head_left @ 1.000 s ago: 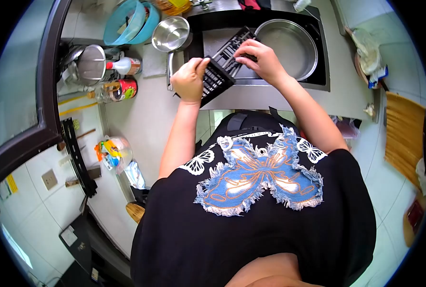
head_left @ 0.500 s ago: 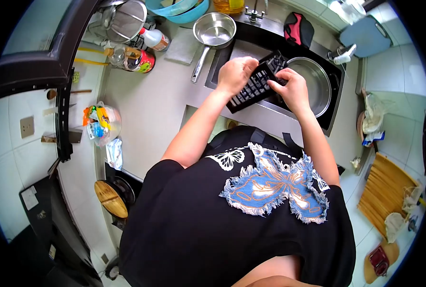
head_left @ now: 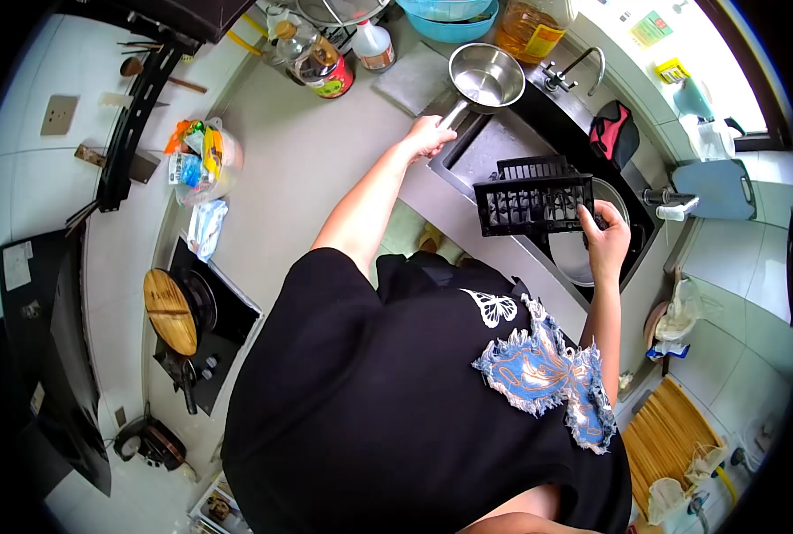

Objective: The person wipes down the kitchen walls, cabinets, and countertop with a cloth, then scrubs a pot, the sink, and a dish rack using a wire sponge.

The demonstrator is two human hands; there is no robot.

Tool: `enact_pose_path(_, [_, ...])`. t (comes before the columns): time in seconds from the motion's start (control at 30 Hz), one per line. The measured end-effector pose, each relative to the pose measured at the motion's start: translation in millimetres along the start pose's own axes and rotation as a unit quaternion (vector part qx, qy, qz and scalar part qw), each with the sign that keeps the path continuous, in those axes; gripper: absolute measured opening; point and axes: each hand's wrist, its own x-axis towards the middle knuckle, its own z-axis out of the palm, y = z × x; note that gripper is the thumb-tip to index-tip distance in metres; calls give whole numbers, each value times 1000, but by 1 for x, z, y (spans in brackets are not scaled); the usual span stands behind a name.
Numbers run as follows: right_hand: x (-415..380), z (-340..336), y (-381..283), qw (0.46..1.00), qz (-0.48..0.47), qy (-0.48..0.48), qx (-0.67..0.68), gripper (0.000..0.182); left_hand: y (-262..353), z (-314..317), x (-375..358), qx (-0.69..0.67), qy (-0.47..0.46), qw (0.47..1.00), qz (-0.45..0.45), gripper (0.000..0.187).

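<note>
My left hand [head_left: 427,138] is closed round the handle of a small steel saucepan [head_left: 487,76] at the counter's back, beside the sink. In my right hand [head_left: 608,236] is a black slotted plastic basket [head_left: 535,205], gripped by its right end and tilted so that its open, slatted inside shows. The basket hangs over the front edge of the black sink [head_left: 485,147]. Behind and below it sits a large round steel pan [head_left: 574,258] in the sink, partly hidden by the basket and my right hand.
A faucet [head_left: 583,71] stands behind the sink, with a pink and black pouch [head_left: 614,135] near it. At the back are an oil jug [head_left: 531,34], blue basins [head_left: 454,27], a spray bottle [head_left: 374,46] and a sauce bottle [head_left: 325,67]. A wooden-lidded pot [head_left: 172,311] is left.
My left hand has let go of the black basket and taken hold of the saucepan handle. The basket now hangs from my right hand alone. My view has turned left.
</note>
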Motion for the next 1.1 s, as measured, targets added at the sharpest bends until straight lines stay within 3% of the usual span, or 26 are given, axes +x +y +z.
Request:
enact_pose_path(0.1, [0,-4,1,1000,-23,-7,-7,19,-8,8,-23,-2,13,1000,21,20])
enact_pose_path(0.3, [4,-7,-5,999,-46,4,-29,20,-22,-7,-151,-92,26,995,18,14])
enact_pose_path(0.47, [11,-7,-8,998,-57,24,-29,21,-51,-26,-249,-140,103,985,-16,15])
enact_pose_path(0.53, [11,-4,-6,999,-32,12,-19,22,-73,-33,-267,-175,193,965,-23,14])
enact_pose_path(0.6, [14,-3,-5,1000,-2,-4,-16,22,-92,-42,-275,-196,240,950,-24,14])
enact_pose_path(0.73, [18,3,8,998,-49,9,-27,22,-114,-66,-274,-227,335,914,-1,13])
enact_pose_path(1.1, [22,6,-9,1000,1,4,-29,21,-108,-167,-192,-340,410,845,56,15])
